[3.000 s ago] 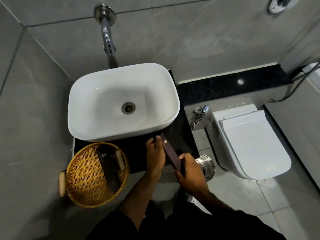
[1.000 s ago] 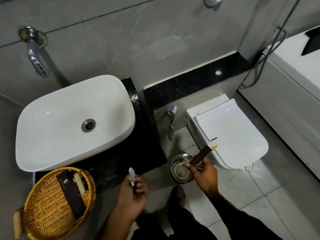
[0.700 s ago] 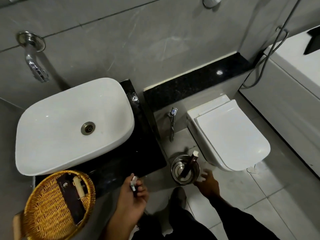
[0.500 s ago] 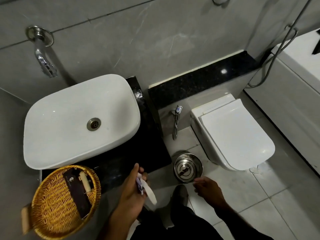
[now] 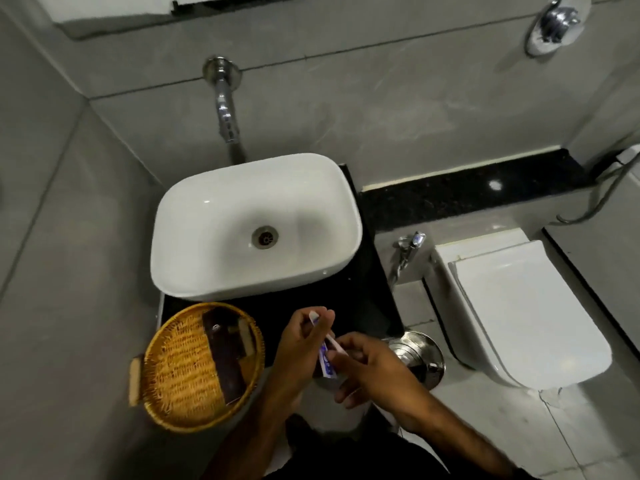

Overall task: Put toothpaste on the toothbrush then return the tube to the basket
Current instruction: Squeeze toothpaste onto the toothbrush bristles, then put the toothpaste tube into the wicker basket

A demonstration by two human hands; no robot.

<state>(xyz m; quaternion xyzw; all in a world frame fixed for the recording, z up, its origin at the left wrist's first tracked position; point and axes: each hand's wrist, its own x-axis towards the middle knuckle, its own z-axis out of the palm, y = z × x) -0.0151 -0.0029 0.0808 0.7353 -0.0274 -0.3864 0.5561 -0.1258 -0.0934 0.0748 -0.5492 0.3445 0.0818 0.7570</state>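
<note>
My left hand (image 5: 298,344) is closed around a small white toothpaste tube (image 5: 327,363) with blue print, held in front of the counter edge below the sink. A thin white piece with a blue-marked tip (image 5: 314,317) sticks up between its fingers; I cannot tell whether that is the toothbrush. My right hand (image 5: 372,370) meets the left, and its fingertips pinch the tube's near end. The round wicker basket (image 5: 173,368) sits to the left on the counter corner, holding a dark brown box (image 5: 223,355) and a cream item (image 5: 244,336).
A white basin (image 5: 214,258) stands on the black counter (image 5: 363,306) under a wall tap (image 5: 225,109). A steel pedal bin (image 5: 420,351), lid down, stands on the floor just right of my hands. The closed white toilet (image 5: 519,317) is further right.
My right hand dropped a brown box into the pedal bin, the lid came down, and the hand moved left onto the tube in my left hand. The view swung back over the sink.
</note>
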